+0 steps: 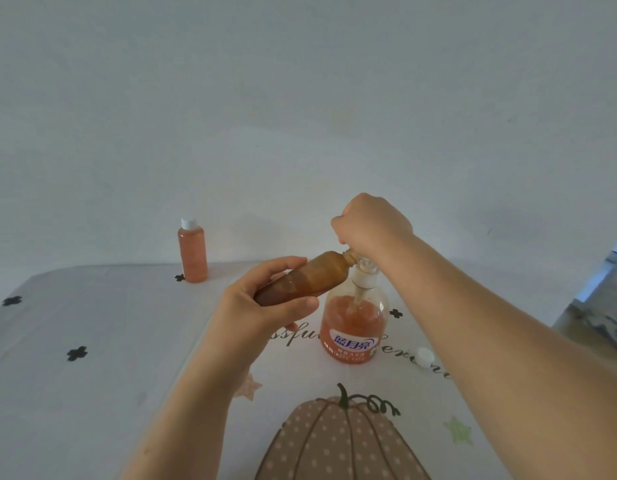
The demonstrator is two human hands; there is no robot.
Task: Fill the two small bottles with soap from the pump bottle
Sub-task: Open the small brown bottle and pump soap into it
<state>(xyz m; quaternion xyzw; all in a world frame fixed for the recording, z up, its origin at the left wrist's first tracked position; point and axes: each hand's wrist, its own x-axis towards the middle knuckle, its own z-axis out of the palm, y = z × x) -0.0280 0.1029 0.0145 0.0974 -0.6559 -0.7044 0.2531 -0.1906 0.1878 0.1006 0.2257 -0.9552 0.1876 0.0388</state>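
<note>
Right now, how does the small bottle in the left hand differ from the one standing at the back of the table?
The held small bottle is uncapped and tilted, its neck at the pump bottle spout. The standing small bottle is upright, white-capped and untouched. The left hand grips only the first. Both contain orange soap.

Looks like home setup, not lab or shop. Table (92,341) covered in printed cloth: pumpkin print (335,441) near edge, little black clovers, pastel stars, cursive lettering. Plain white wall (300,81) far behind. Household soap pump bottle (352,327) on cloth. Far right bit blurry, can't tell.
</note>
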